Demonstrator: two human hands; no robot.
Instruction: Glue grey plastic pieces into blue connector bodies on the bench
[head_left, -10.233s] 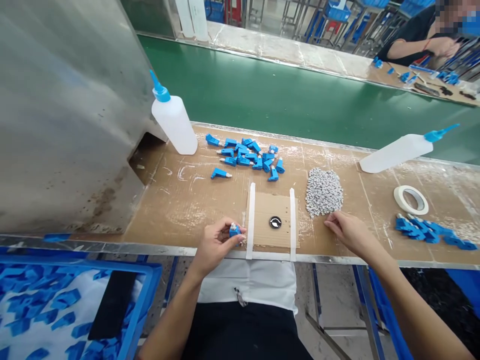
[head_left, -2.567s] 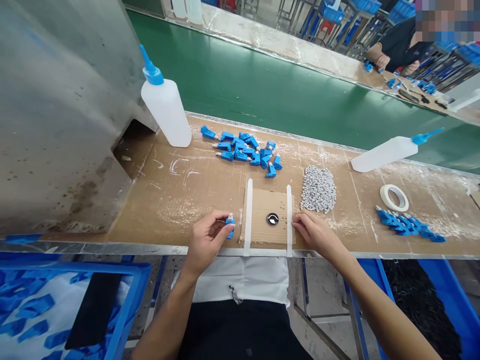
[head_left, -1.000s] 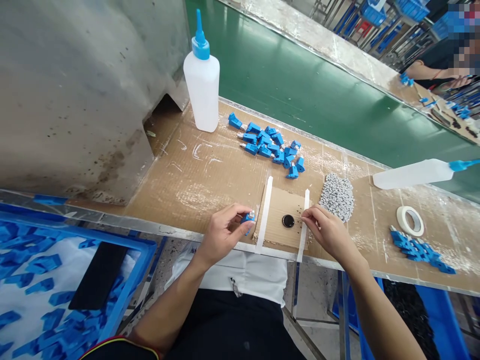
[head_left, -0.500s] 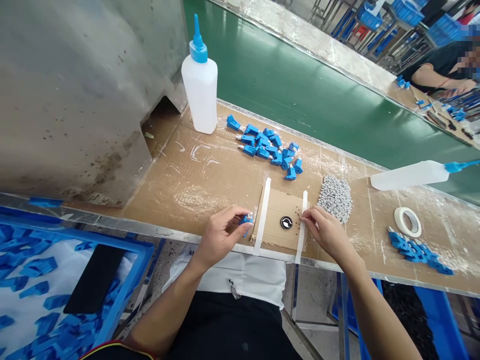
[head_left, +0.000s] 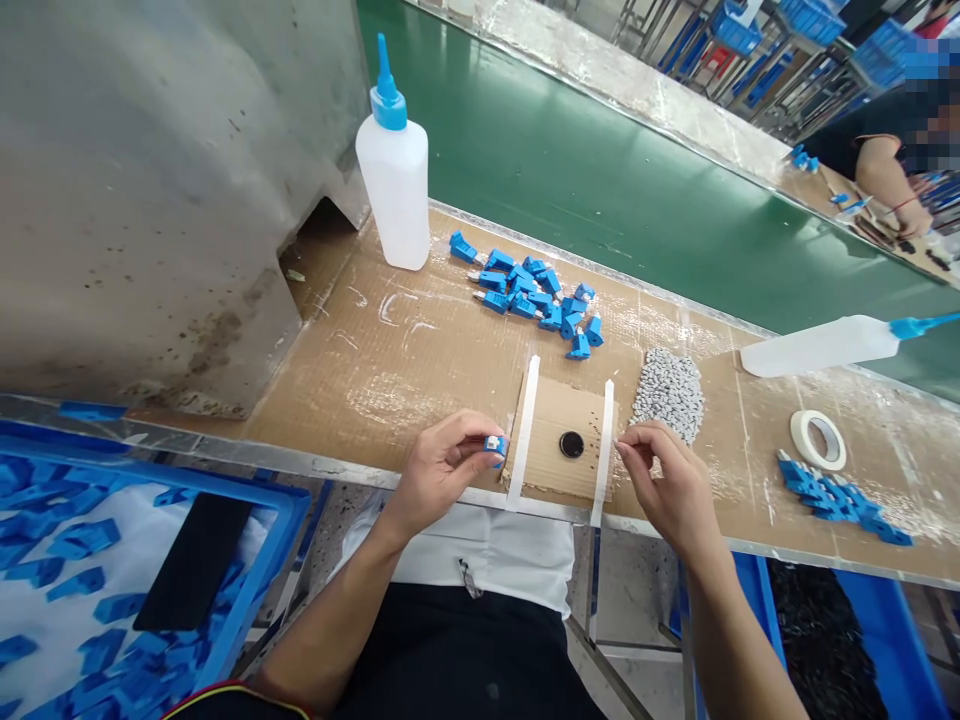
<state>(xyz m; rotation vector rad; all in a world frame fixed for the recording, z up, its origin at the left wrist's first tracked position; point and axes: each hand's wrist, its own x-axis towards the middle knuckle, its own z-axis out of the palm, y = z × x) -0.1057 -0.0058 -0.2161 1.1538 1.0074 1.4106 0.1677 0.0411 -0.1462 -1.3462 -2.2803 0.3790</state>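
Note:
My left hand pinches a small blue plastic part with a white insert, just left of a cardboard square. My right hand is closed in a pinch to the right of that cardboard square; a tiny pale speck shows at its fingertips, too small to name. Between the hands, a small round black dish rests on the cardboard, with several tiny dark specks beside it. Beyond my right hand lies a heap of small grey pieces. Several more blue parts lie further back.
A white bottle stands upright at the back left; another bottle lies at the right. Near it are a tape roll and a row of blue parts. A metal housing rises at left. A person works across the green belt.
My right hand has drawn back to the right, off the white tape strip. In my left hand the blue part has turned, showing more of its white insert. The other person's arm has shifted.

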